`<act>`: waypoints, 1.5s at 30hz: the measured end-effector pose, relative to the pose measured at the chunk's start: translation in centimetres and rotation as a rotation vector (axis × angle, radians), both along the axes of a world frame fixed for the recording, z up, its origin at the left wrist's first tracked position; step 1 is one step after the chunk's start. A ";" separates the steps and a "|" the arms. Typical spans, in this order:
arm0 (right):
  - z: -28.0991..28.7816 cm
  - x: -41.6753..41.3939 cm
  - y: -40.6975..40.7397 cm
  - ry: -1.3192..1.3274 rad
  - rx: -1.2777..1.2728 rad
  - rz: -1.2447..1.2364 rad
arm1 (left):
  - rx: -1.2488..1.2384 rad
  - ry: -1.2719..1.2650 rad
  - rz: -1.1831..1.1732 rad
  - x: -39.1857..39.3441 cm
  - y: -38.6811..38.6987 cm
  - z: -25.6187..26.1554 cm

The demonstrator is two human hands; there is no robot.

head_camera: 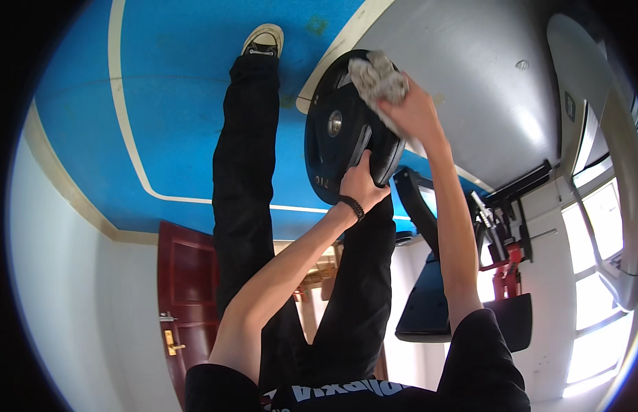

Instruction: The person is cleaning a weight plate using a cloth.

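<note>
A black weight plate (324, 149) stands tilted on edge in front of me, with a metal-ringed centre hole, grip openings and light markings on its face. My left hand (364, 180), with a dark braided band at the wrist, grips the plate's near side through a grip opening. In my right hand (414, 110) is a bunched greyish-white cloth (378, 77), pressed against the plate's upper right rim. The cloth looks slightly blurred and covers part of the rim. Whether a second plate lies behind the first, I cannot tell.
Blue flooring (169, 129) with white lines lies under my black shoe (264, 41). A grey mat-like surface (483, 82) is to the right, beside a pale machine frame (581, 67). Gym equipment with a dark pad (427, 304) and a dark red door (187, 288) stand behind me.
</note>
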State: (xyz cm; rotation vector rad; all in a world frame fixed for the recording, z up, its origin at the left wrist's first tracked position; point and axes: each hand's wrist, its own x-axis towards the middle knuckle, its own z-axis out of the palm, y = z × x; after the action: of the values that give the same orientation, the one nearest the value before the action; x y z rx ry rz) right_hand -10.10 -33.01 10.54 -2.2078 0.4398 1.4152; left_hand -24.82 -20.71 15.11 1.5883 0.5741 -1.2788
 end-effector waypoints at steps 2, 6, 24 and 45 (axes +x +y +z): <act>3.0 -1.7 0.3 -0.160 -0.048 0.121 | 0.032 -0.023 -0.059 0.8 -0.5 0.3; 2.6 -1.0 1.3 -0.070 -0.100 0.166 | 0.048 0.002 -0.078 2.1 -0.3 0.5; -1.9 1.7 -2.1 0.177 0.001 -0.351 | -0.009 -0.025 -0.225 6.3 2.4 -1.3; 2.2 -12.5 2.5 0.110 1.040 -2.320 | -0.188 0.481 0.404 4.3 2.1 -4.5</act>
State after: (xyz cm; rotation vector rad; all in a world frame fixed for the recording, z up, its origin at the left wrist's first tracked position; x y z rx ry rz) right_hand -22.61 -30.52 12.70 0.0374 1.1839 0.0842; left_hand -20.51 -18.60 10.57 0.9440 0.9856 -1.3542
